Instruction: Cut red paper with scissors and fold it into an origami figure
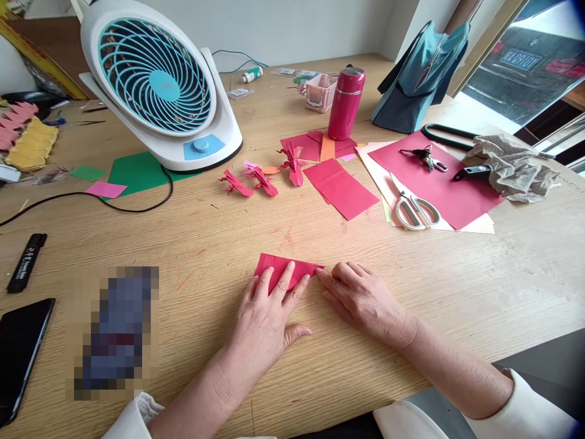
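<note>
Left hand [267, 317] lay flat on the table [457, 292], fingers spread, pinning down the red paper [286, 269] — a folded piece lying near the table's front edge, right in front of the person. Right hand [361, 299] sat just beside it, fingers together, their tips pressing the paper's right corner. Neither hand gripped anything; both pushed down with open palms.

Further back, three folded red figures [260, 178] stood in a loose row, and just right of them lay more red sheets [340, 189]. A red flask [346, 102] stood upright behind those, a pink box [320, 91] just left of it. Scissors [414, 207] rested on a big red sheet [439, 183] at right, with keys [425, 157] on it too, and a crumpled cloth [512, 164] near the edge. A white-and-blue fan [158, 79] sat at back left, on green paper [137, 172]. A black marker [26, 261] and a phone [21, 353] lay at far left.
</note>
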Demonstrator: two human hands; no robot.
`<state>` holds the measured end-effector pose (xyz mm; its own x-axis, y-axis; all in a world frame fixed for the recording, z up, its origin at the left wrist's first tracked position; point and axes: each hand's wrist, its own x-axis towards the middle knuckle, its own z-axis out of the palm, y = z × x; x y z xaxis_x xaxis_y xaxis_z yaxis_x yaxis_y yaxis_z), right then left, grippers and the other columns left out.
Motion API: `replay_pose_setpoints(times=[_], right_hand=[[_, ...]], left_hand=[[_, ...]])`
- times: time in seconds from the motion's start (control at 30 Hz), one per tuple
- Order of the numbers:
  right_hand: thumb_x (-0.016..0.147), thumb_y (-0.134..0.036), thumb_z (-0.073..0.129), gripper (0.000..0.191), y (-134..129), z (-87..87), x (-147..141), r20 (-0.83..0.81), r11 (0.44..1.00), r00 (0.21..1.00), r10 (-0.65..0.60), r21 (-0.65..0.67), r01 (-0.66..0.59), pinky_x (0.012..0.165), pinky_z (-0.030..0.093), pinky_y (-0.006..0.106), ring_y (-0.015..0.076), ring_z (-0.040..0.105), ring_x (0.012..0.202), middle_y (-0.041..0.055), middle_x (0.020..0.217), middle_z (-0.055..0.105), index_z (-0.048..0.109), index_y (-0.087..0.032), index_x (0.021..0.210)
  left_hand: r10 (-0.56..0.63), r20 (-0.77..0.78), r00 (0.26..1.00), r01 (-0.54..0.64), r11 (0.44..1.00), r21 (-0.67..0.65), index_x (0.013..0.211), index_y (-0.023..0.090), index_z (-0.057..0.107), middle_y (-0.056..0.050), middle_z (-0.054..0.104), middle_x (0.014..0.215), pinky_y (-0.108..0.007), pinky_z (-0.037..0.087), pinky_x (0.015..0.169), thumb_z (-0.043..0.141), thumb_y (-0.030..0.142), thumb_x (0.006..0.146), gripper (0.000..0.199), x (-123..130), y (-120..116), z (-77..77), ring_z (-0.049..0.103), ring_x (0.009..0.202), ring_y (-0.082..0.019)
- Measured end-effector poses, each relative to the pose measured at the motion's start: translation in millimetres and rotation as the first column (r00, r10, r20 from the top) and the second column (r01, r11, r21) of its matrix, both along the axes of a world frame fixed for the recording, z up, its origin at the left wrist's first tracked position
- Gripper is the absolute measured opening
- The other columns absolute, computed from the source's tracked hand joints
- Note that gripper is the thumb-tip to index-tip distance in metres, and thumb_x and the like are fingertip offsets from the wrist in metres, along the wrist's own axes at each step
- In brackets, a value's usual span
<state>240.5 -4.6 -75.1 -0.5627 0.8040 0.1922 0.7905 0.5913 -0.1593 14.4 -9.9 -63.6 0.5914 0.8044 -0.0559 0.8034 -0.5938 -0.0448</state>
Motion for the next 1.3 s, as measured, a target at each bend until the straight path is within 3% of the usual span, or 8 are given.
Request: replay_pose_setpoints(times=[0.3, 0.53, 0.9, 1.3], right_hand=[[0.098, -0.028, 0.045, 0.031, 0.2, -1.2, 0.2, 0.016, 0.997, 0.997, -0.079, 0.027, 0.078, 0.067, 0.045, 0.034, 0.0203, 0.052, 0.075, 0.0101, 0.088, 0.059, 0.061, -0.011, 0.118], [0.098, -0.019, 0.044, 0.03, 5.9, 0.5, -1.8, -0.032, 0.985, 0.988, 0.154, 0.082, -0.151, 0.076, 0.043, 0.038, 0.0227, 0.054, 0.091, 0.0126, 0.12, 0.062, 0.059, -0.013, 0.123], [0.099, -0.027, 0.045, 0.043, 4.3, 1.7, -0.7, -0.005, 0.993, 0.993, 0.115, 0.004, -0.115, 0.082, 0.039, 0.04, 0.0237, 0.054, 0.096, 0.01, 0.124, 0.061, 0.047, -0.021, 0.141], [0.097, -0.033, 0.048, 0.046, 2.1, 3.3, 0.4, 0.03, 0.996, 0.995, 0.091, -0.017, -0.091, 0.084, 0.038, 0.04, 0.0243, 0.053, 0.098, 0.0106, 0.123, 0.06, 0.045, -0.024, 0.142]], left_hand=[[0.001, 0.014, 1.0, -0.001, 1.0, 0.001, 0.15, 0.033, 0.03, -0.005, 0.031, 0.157, -0.053, 0.038, 0.104, 0.053, 0.065, 0.081, 0.079, -0.2, 0.5, -2.6, 0.036, 0.13, -0.037], [0.003, 0.022, 1.0, -0.003, 1.0, -0.004, 0.15, 0.032, 0.031, -0.006, 0.03, 0.157, -0.054, 0.036, 0.105, 0.053, 0.067, 0.08, 0.081, 0.6, 0.9, -3.0, 0.036, 0.13, -0.038], [0.028, 0.074, 0.997, -0.029, 1.0, 0.004, 0.15, 0.03, 0.03, -0.007, 0.027, 0.159, -0.055, 0.028, 0.11, 0.051, 0.067, 0.082, 0.08, -4.0, -4.2, -13.4, 0.029, 0.138, -0.037], [0.077, 0.025, 0.997, -0.076, 0.997, -0.023, 0.151, 0.02, 0.027, -0.012, 0.025, 0.158, -0.063, 0.022, 0.111, 0.052, 0.062, 0.084, 0.083, -5.3, -17.2, -10.2, 0.022, 0.143, -0.038]])
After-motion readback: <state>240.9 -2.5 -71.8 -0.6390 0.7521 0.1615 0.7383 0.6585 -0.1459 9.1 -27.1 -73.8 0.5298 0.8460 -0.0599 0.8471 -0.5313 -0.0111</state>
